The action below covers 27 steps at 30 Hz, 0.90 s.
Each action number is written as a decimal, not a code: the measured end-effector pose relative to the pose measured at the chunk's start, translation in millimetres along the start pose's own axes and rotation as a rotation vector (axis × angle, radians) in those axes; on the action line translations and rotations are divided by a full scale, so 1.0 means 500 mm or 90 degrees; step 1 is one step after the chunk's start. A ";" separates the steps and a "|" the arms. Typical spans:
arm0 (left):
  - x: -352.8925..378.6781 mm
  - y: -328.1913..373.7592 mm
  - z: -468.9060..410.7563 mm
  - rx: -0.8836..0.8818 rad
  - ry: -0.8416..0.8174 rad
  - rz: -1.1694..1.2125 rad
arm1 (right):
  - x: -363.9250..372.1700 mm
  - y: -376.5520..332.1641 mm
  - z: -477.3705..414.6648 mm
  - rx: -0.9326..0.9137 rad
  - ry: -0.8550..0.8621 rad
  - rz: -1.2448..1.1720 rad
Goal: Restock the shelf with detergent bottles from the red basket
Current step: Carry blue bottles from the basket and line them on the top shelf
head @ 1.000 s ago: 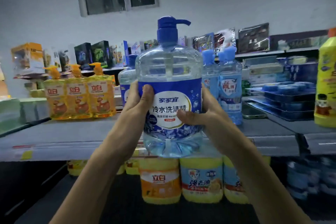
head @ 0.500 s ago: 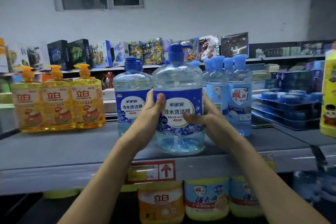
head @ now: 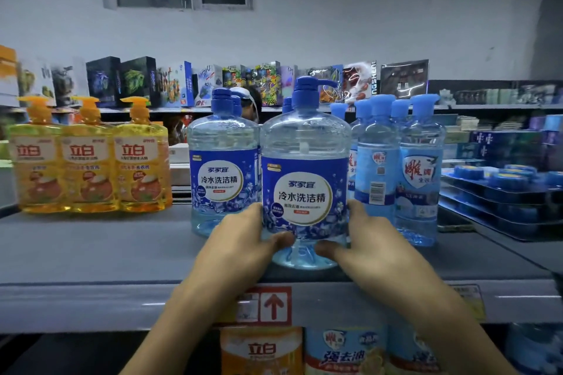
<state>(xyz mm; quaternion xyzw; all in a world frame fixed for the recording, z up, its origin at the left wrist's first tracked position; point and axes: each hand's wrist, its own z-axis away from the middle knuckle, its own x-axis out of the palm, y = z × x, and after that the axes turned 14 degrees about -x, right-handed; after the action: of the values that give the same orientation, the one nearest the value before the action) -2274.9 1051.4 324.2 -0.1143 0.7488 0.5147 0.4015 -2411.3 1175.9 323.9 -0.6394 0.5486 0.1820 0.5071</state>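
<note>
A clear detergent bottle (head: 304, 179) with a blue pump and blue label stands upright on the grey shelf (head: 100, 250), near its front edge. My left hand (head: 243, 237) grips its lower left side and my right hand (head: 362, 240) grips its lower right side, thumbs across the base. A matching bottle (head: 222, 173) stands just behind and to the left, almost touching it. The red basket is out of view.
Three yellow pump bottles (head: 88, 158) stand at the shelf's left. Taller light-blue bottles (head: 417, 173) crowd the right side, with dark trays of blue pucks (head: 499, 189) beyond. Orange and blue tubs (head: 304, 350) fill the shelf below. Boxes line a far shelf.
Both hands carried the bottle forward and down onto the shelf, then slid from its middle to its base. The view moved closer to the shelf.
</note>
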 end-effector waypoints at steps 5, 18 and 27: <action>0.031 0.013 -0.036 -0.022 0.039 -0.052 | 0.015 0.011 -0.053 0.039 0.004 0.004; 0.023 0.000 -0.078 0.031 0.099 -0.112 | 0.039 0.045 -0.116 0.054 0.010 -0.032; -0.069 -0.095 -0.093 -0.113 0.163 -0.066 | 0.059 0.039 -0.114 -0.048 0.082 -0.010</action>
<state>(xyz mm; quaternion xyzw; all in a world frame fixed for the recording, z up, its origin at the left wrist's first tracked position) -2247.0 981.8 323.6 -0.2524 0.7384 0.5391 0.3170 -2437.1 1114.4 315.8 -0.6731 0.5674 0.1571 0.4476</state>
